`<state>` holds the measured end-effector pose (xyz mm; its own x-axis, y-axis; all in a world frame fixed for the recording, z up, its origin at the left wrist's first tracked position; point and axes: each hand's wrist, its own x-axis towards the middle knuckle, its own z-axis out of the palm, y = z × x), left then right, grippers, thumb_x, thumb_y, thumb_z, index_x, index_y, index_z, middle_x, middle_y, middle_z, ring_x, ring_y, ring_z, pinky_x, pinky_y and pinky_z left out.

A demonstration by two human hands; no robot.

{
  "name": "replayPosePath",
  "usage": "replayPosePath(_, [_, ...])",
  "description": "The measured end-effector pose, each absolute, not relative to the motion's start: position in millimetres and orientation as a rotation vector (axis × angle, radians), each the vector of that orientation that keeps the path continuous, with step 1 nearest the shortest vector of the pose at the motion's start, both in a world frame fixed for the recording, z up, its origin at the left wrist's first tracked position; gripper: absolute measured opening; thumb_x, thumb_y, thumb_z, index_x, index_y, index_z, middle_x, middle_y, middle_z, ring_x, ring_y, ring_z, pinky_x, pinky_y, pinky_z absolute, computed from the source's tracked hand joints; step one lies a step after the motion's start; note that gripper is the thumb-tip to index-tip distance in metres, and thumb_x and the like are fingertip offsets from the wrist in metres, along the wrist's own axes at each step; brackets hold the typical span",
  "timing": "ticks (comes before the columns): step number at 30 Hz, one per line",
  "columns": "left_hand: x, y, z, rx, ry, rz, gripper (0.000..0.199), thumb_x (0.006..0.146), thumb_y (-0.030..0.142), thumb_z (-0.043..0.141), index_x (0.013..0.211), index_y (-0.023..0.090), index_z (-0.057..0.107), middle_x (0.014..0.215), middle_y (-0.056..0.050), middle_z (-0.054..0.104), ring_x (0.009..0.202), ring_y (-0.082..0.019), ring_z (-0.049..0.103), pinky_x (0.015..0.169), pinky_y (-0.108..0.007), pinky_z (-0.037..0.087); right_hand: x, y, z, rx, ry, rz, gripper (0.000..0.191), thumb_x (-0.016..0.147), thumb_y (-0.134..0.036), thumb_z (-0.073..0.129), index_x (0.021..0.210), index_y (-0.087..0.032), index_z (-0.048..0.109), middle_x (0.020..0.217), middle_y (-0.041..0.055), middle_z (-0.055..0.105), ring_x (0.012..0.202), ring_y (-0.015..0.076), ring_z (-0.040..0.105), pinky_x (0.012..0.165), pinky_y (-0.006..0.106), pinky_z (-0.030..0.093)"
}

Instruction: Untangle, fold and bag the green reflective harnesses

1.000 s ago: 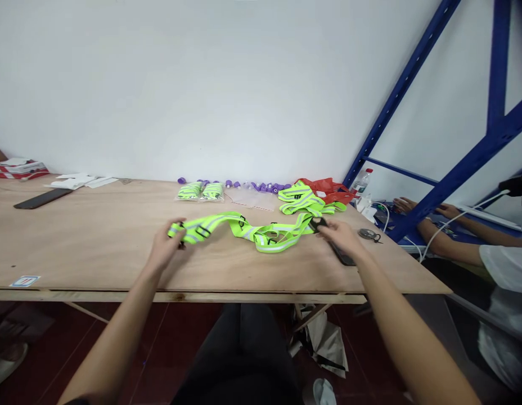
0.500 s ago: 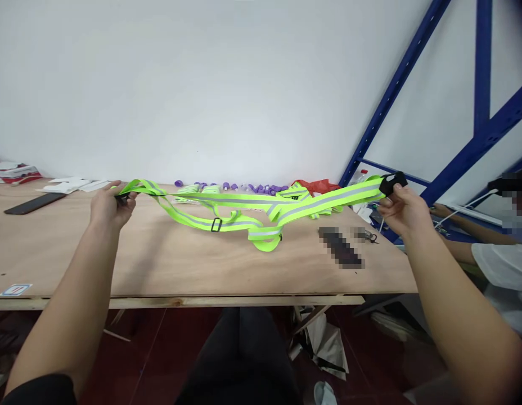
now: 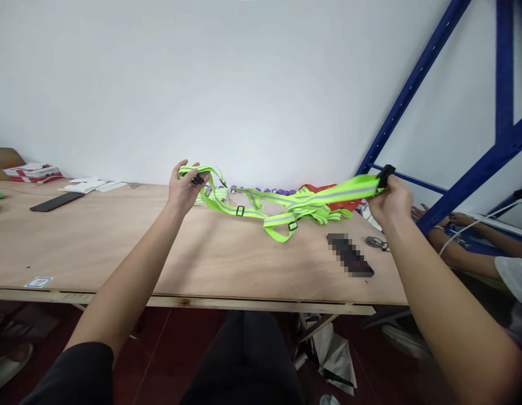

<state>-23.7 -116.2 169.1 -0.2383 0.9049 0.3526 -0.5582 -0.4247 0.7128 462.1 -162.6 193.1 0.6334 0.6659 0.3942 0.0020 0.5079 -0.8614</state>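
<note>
Left hand (image 3: pixel 180 194) closed on strap and black clip (image 3: pixel 197 180); right hand (image 3: pixel 395 203) clamped on the other end. Reflective strap (image 3: pixel 282 199) hangs between, above the bench (image 3: pixel 227 261). We judge: light, even tension, loops untwisted.

Bright even light, soft shadows, stretched edges

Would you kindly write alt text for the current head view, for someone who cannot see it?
A person's left hand and right hand hold up striped yellow-green straps between them, above a wooden table. At the right, a blue metal frame stands near another person's arm.
</note>
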Motion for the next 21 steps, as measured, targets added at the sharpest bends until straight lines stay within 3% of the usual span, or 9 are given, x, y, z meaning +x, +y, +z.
replayPosePath(3, [-27, -142, 143, 1.088, 0.653, 1.647, 0.048, 0.068, 0.017, 0.082, 0.108, 0.024, 0.056, 0.106, -0.003, 0.070, 0.088, -0.019, 0.072, 0.080, -0.038, 0.062, 454, -171, 168, -1.051, -0.963, 0.373, 0.031, 0.086, -0.051, 0.056, 0.075, -0.022, 0.053, 0.070, 0.0000, 0.050, 0.064, 0.0153, 0.048, 0.065, 0.032, 0.043])
replayPosePath(6, [-43, -169, 109, 1.189, 0.910, 1.375, 0.055, 0.068, 0.029, 0.085, 0.115, 0.022, 0.057, 0.090, -0.002, 0.071, 0.074, -0.019, 0.073, 0.075, -0.040, 0.063, 437, -192, 127, -1.217, -1.134, 0.403, 0.047, 0.076, -0.068, 0.064, 0.070, -0.022, 0.055, 0.067, 0.0001, 0.052, 0.065, 0.0183, 0.050, 0.065, 0.034, 0.044])
replayPosePath(9, [-65, -191, 86, 1.263, 1.213, 1.177, 0.058, 0.069, 0.041, 0.084, 0.116, 0.021, 0.057, 0.081, -0.002, 0.069, 0.065, -0.020, 0.072, 0.063, -0.035, 0.062, 421, -220, 90, -1.358, -1.409, 0.397, 0.049, 0.061, -0.061, 0.081, 0.085, -0.022, 0.063, 0.087, 0.0029, 0.064, 0.086, 0.0251, 0.059, 0.082, 0.038, 0.048])
replayPosePath(12, [-87, -204, 82, 1.380, 1.434, 1.017, 0.059, 0.071, 0.052, 0.079, 0.117, 0.020, 0.058, 0.079, -0.001, 0.067, 0.057, -0.017, 0.067, 0.052, -0.028, 0.057, 407, -243, 66, -1.500, -1.811, 0.277, 0.050, 0.071, -0.055, 0.076, 0.107, -0.022, 0.062, 0.110, 0.0086, 0.065, 0.104, 0.0299, 0.061, 0.094, 0.042, 0.048])
replayPosePath(15, [-100, -211, 87, 1.511, 1.554, 0.855, 0.060, 0.073, 0.058, 0.075, 0.117, 0.021, 0.059, 0.083, -0.002, 0.067, 0.061, -0.019, 0.068, 0.053, -0.029, 0.057, 394, -255, 54, -1.498, -2.135, 0.255, 0.038, 0.085, -0.046, 0.062, 0.117, -0.025, 0.063, 0.121, 0.0103, 0.061, 0.112, 0.0292, 0.061, 0.098, 0.042, 0.048])
replayPosePath(18, [-104, -216, 94, 1.607, 1.604, 0.706, 0.057, 0.072, 0.059, 0.072, 0.113, 0.021, 0.059, 0.087, -0.004, 0.069, 0.067, -0.023, 0.072, 0.055, -0.030, 0.058, 380, -259, 49, -1.495, -2.342, 0.260, 0.039, 0.087, -0.043, 0.063, 0.123, -0.028, 0.065, 0.132, 0.0103, 0.057, 0.116, 0.0292, 0.060, 0.099, 0.042, 0.048])
replayPosePath(21, [-105, -223, 99, 1.648, 1.651, 0.628, 0.052, 0.069, 0.057, 0.073, 0.105, 0.021, 0.061, 0.087, -0.005, 0.070, 0.068, -0.025, 0.072, 0.049, -0.027, 0.052, 366, -259, 45, -1.454, -2.455, 0.224, 0.042, 0.085, -0.042, 0.069, 0.125, -0.029, 0.067, 0.132, 0.0113, 0.058, 0.118, 0.0310, 0.058, 0.100, 0.044, 0.047])
